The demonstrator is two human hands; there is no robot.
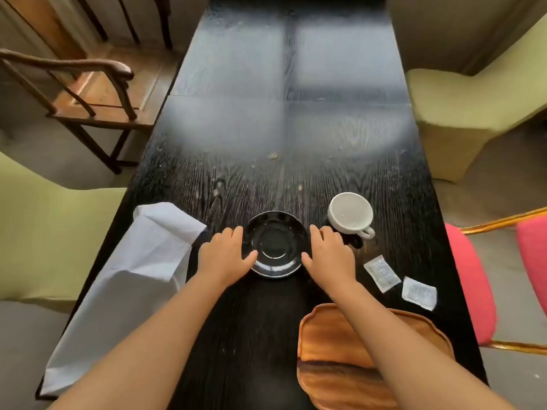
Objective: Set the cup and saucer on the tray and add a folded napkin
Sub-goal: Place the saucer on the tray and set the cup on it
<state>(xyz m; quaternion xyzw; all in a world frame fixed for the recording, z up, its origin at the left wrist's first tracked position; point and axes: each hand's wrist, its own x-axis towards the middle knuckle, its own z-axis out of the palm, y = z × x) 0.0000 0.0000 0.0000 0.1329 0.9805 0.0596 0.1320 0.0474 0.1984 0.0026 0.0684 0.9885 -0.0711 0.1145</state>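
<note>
Saucer (276, 244): black, glossy, round, with a raised ring at its centre; I see nothing in it. It lies flat on the table (266, 128), my landmark for every entry below.
Table: dark wood, coarse open grain, long axis running away from me.
Left hand (225, 255): at the saucer's left rim, fingers lightly spread and nearly straight, thumb tip touching the rim.
Right hand (328, 255): at the saucer's right rim, same posture; I cannot tell whether the fingertips press the rim or rest beside it.
Cup (350, 215): white glazed ceramic, upright and empty, just right of the saucer and a little farther off; handle points to the near right.
Napkin (142, 279): pale cloth, loosely laid, left of the saucer, its long axis running diagonally toward the near-left table edge.
Tray (331, 365): warm brown wood, wavy rim, near right of the saucer, under my right forearm.
Sachets (381, 273): two small white packets, flat, right of the saucer.
</note>
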